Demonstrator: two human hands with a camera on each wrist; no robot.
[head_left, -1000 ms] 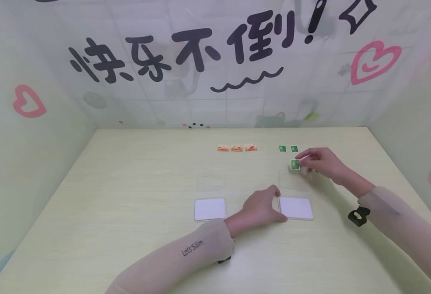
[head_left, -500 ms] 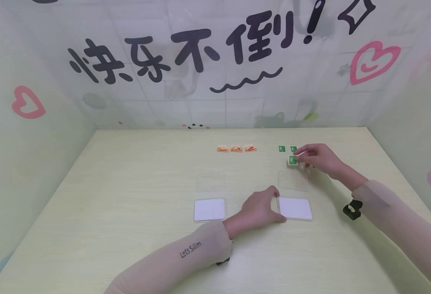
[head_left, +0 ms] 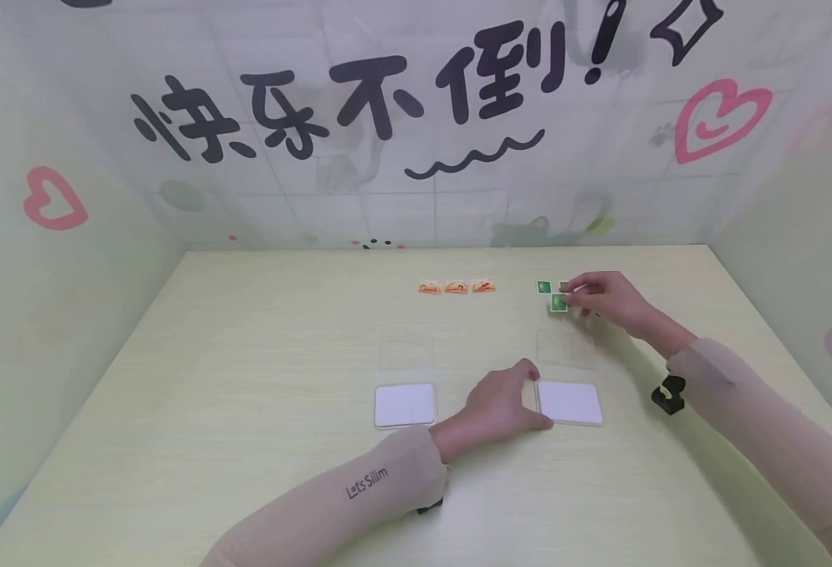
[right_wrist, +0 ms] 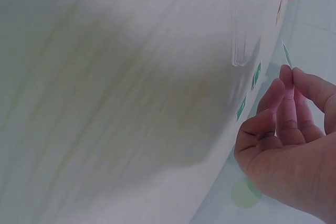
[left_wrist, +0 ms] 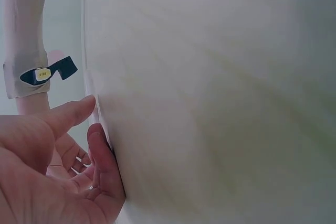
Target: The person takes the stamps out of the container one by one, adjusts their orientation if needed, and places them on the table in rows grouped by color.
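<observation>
My right hand (head_left: 611, 302) pinches a small green square card (head_left: 559, 303) with a white border between thumb and fingertip. In the right wrist view that card (right_wrist: 286, 54) stands edge-on above the table. Two similar green cards lie behind it: one green card (head_left: 544, 287) in full sight, the other (head_left: 564, 286) partly covered by my fingers. My left hand (head_left: 497, 402) holds the left side of a flat case with a white insert (head_left: 570, 402), thumb at its near corner and fingers at its far corner. A clear plastic panel (head_left: 565, 348) stands behind this case.
To the left lies a second white-lined case (head_left: 405, 405) with a clear panel (head_left: 405, 350) behind it. Three orange picture cards (head_left: 456, 287) form a row near the back wall. Printed walls (head_left: 435, 213) enclose the pale wooden table (head_left: 246, 354).
My right hand has carried the green card away from me and slightly left, closer to the two lying green cards. The left hand has stayed at the case.
</observation>
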